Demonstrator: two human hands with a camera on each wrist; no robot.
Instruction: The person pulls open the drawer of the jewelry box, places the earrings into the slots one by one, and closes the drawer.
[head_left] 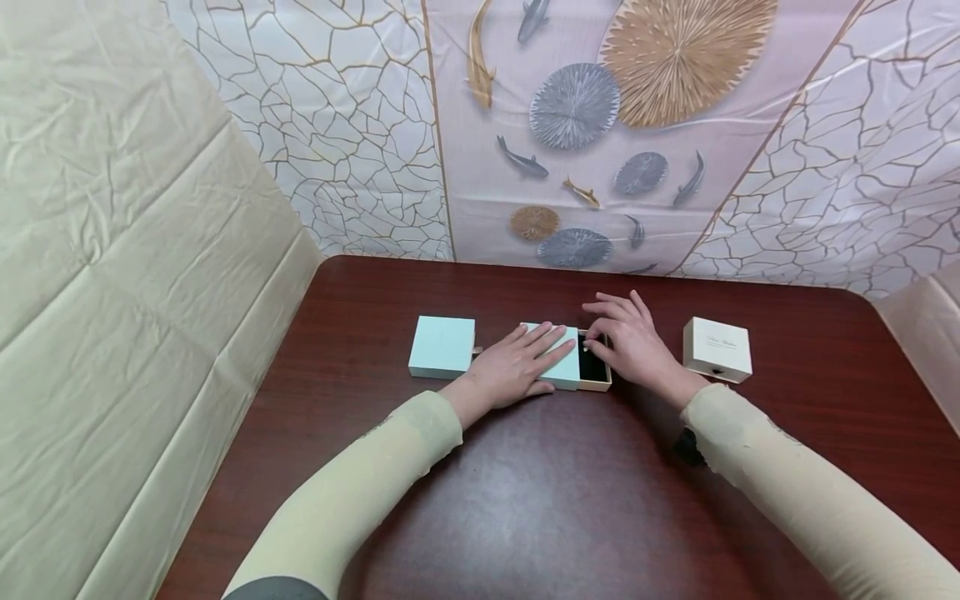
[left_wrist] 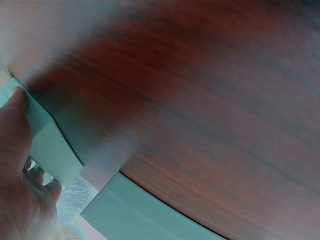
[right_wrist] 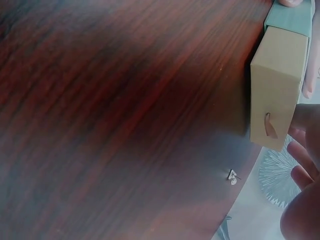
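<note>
My left hand (head_left: 517, 367) spans the light blue sleeve of a small drawer box (head_left: 567, 358), fingers spread over its top and thumb against the front side. The cream drawer (head_left: 596, 385) sticks out to the right, with a black lining (head_left: 592, 367) inside and a ribbon tab (right_wrist: 270, 125) at its end. Over the lining, my right hand (head_left: 633, 346) pinches a small pale thing (head_left: 586, 344) between thumb and index finger, its other fingers raised. In the right wrist view, a small earring (right_wrist: 232, 176) lies on the table past the drawer's end.
A second light blue box (head_left: 442, 346), closed, lies left of my left hand. To the right stands a cream box (head_left: 717, 348) with printed letters and a dark tab. The dark red wooden table (head_left: 510, 500) ends at a patterned curtain (head_left: 375, 150) behind.
</note>
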